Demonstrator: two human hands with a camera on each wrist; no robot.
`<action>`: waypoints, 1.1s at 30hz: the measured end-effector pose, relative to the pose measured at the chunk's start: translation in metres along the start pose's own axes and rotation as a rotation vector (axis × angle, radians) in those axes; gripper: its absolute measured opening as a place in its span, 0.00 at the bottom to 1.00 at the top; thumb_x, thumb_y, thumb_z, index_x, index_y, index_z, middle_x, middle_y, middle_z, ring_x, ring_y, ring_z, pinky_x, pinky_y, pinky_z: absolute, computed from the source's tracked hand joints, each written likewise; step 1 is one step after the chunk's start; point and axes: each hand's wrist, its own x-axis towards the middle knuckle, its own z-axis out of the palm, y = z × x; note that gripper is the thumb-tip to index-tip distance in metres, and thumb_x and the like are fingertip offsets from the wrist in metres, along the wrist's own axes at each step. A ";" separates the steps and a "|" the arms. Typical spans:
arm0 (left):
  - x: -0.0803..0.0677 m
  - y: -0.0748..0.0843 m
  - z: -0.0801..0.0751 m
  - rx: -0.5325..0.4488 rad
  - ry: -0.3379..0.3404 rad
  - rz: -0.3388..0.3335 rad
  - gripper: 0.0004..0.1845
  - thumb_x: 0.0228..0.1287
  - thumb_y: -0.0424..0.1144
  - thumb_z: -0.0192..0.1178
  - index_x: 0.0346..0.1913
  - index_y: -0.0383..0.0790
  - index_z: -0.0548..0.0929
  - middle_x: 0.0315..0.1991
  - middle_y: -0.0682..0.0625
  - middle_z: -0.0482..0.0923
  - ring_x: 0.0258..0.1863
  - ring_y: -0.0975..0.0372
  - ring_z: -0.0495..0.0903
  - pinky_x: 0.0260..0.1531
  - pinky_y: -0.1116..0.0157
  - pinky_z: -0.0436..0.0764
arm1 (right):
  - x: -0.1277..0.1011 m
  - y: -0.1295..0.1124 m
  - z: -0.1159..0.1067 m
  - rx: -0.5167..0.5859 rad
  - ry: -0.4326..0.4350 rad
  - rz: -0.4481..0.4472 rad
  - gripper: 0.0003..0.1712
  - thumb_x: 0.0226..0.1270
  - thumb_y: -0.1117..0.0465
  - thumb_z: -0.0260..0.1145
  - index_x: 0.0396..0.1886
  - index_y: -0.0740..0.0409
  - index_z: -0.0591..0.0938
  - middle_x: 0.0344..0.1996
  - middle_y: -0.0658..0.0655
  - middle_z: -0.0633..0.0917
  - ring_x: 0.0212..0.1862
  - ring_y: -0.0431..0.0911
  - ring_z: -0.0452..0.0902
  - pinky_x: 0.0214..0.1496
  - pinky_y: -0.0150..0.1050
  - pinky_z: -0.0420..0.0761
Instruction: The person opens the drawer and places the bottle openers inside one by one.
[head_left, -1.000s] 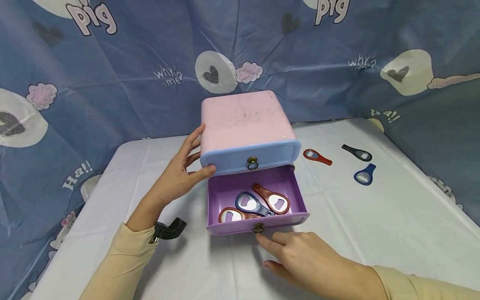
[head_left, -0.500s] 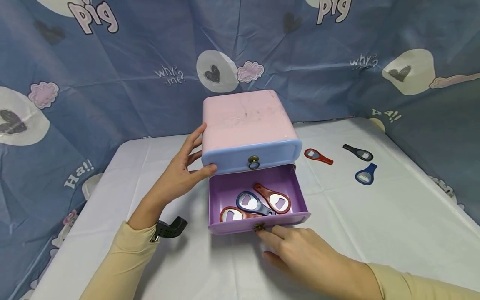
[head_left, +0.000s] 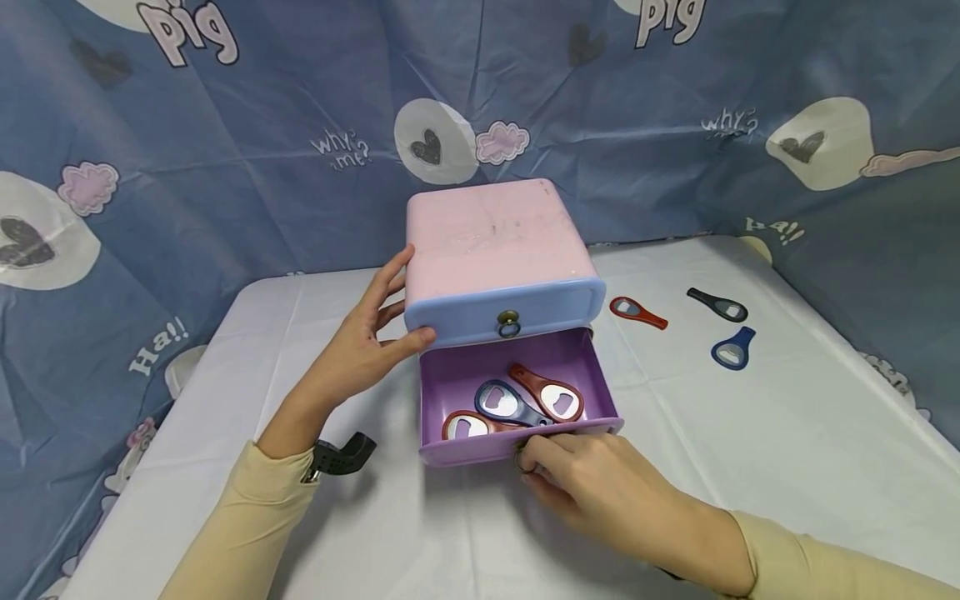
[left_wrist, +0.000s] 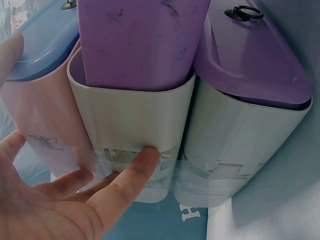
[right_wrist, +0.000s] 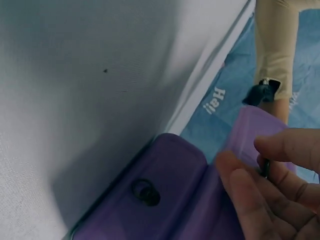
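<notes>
A small drawer cabinet point(head_left: 487, 242) has a pink top case, with a blue top drawer point(head_left: 457, 323) pushed in. Below it a purple middle drawer point(head_left: 448, 367) is pulled out. Inside lie a blue bottle opener point(head_left: 498, 402), a red one point(head_left: 562, 402) and another red one point(head_left: 463, 427), partly behind the drawer front. My left hand point(head_left: 360, 350) rests along the cabinet's left side, fingers spread, thumb at the blue drawer's edge. With thumb and fingers, my right hand point(head_left: 600, 492) pinches the middle drawer's ring pull point(right_wrist: 265, 168), mostly hidden in the head view.
Right of the cabinet, a red bottle opener point(head_left: 637, 312), a black one point(head_left: 718, 305) and a blue one point(head_left: 732, 349) lie on the white tablecloth point(head_left: 675, 433). A bottom purple drawer point(left_wrist: 260, 60) is shut. A printed blue cloth point(head_left: 285, 192) hangs behind.
My right hand has moved up to the middle drawer's front, and its fingers have closed on the ring pull. The left hand and the bottle openers stay where they were.
</notes>
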 end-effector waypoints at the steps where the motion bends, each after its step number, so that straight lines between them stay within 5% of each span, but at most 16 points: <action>1: 0.000 0.000 0.000 -0.001 0.001 -0.001 0.53 0.72 0.37 0.71 0.85 0.79 0.50 0.86 0.48 0.54 0.82 0.43 0.65 0.67 0.41 0.80 | 0.000 0.001 -0.001 0.007 -0.001 0.006 0.19 0.54 0.68 0.83 0.34 0.46 0.81 0.26 0.38 0.82 0.27 0.29 0.72 0.29 0.22 0.72; 8: -0.001 0.000 0.000 -0.007 0.001 -0.010 0.53 0.73 0.38 0.71 0.85 0.79 0.50 0.86 0.48 0.53 0.82 0.43 0.64 0.66 0.43 0.82 | 0.005 0.008 -0.003 0.038 -0.018 0.056 0.16 0.59 0.66 0.80 0.36 0.45 0.82 0.30 0.40 0.85 0.31 0.31 0.77 0.33 0.26 0.79; 19: 0.000 0.000 0.000 -0.043 -0.015 -0.022 0.52 0.73 0.39 0.71 0.84 0.81 0.50 0.86 0.49 0.53 0.83 0.46 0.63 0.67 0.41 0.81 | 0.027 0.031 -0.005 0.210 -0.160 0.226 0.10 0.68 0.66 0.77 0.35 0.48 0.85 0.33 0.40 0.88 0.35 0.30 0.83 0.41 0.30 0.87; 33: -0.001 0.000 0.000 -0.089 -0.030 -0.034 0.59 0.66 0.34 0.76 0.84 0.81 0.49 0.87 0.49 0.50 0.84 0.48 0.60 0.65 0.45 0.84 | 0.051 0.053 0.003 0.328 -0.204 0.298 0.06 0.69 0.64 0.76 0.35 0.52 0.86 0.33 0.45 0.90 0.35 0.35 0.87 0.41 0.33 0.89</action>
